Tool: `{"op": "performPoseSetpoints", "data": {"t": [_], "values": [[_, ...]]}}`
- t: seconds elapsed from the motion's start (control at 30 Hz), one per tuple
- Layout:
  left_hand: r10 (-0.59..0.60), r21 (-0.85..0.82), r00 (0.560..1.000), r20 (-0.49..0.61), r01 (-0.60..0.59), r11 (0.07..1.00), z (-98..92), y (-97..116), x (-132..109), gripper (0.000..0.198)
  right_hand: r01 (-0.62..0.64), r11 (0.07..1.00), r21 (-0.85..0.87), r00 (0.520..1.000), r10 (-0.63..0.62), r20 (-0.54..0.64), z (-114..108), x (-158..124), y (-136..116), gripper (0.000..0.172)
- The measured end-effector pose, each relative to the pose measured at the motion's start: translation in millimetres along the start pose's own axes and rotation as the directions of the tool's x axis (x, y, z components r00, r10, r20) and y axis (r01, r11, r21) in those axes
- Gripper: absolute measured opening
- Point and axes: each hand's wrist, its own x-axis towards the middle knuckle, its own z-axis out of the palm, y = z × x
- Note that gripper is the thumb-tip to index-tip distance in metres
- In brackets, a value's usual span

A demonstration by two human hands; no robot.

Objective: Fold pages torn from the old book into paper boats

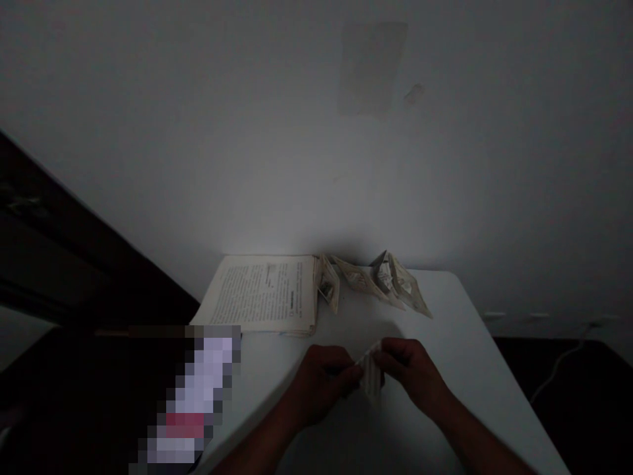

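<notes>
Over the front part of the white table, my left hand (329,379) and my right hand (408,366) pinch a small piece of folded printed paper (370,377) between them. My left fingers close on its left edge, my right fingers on its upper right corner. Its lower end hangs down, slightly blurred. Beyond my hands stand several folded paper boats of printed paper, among them one on the left (329,287), one in the middle (357,277) and one on the right (406,287).
A stack of printed pages (257,297) lies at the table's back left, against the wall (297,165). A pixelated bright rectangle (198,396) is at the table's left edge. The white table (455,343) ends at the right, where a cable (558,363) hangs.
</notes>
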Motion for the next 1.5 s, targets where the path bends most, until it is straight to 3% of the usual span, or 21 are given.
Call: {"op": "performPoseSetpoints", "data": {"t": [0.1,0.23,0.33,0.5,0.63,0.8,0.93,1.13,1.37,1.5], "values": [[0.046,0.078,0.999,-0.025,-0.044,0.996,0.4,-1,0,0.037,0.009,0.997,-0.074,1.0,-0.009,0.001,3,-2,-4,0.035],[0.185,0.178,0.981,-0.052,-0.173,0.969,3.9,-2,-1,0.034,-0.015,1.0,-0.011,1.0,0.015,-0.024,6,-3,-6,0.039],[0.223,0.203,0.973,-0.064,-0.206,0.957,4.6,-2,-2,0.033,-0.016,0.999,0.031,1.0,0.017,-0.025,7,-1,-4,0.039],[0.085,0.134,0.991,-0.102,-0.071,0.988,2.4,0,0,0.036,0.007,1.0,0.026,0.999,-0.008,0.039,6,0,-3,0.031],[-0.111,-0.057,0.993,-0.034,0.109,0.992,4.0,1,2,0.041,0.036,0.997,-0.064,0.999,-0.038,-0.029,6,-3,-5,0.026],[-0.099,-0.049,0.995,-0.002,0.098,0.994,4.0,0,2,0.047,0.047,0.997,-0.056,0.994,-0.052,-0.096,7,-4,-2,0.031],[-0.075,-0.031,0.996,-0.043,0.074,0.997,0.2,0,0,0.046,-0.009,0.998,0.059,0.999,0.006,0.044,10,-1,0,0.027],[0.042,0.127,0.987,-0.154,-0.022,0.992,0.9,1,1,0.043,-0.103,0.99,0.1,0.967,0.076,0.244,13,-2,0,0.035],[0.061,0.183,0.982,-0.181,-0.027,0.983,4.7,3,0,0.041,-0.05,0.997,-0.05,0.967,0.061,0.248,14,-6,-4,0.037],[0.03,0.122,0.981,-0.192,-0.007,0.993,2.1,3,-1,0.042,-0.086,0.996,0.023,0.95,0.075,0.303,14,-7,-5,0.039]]}}
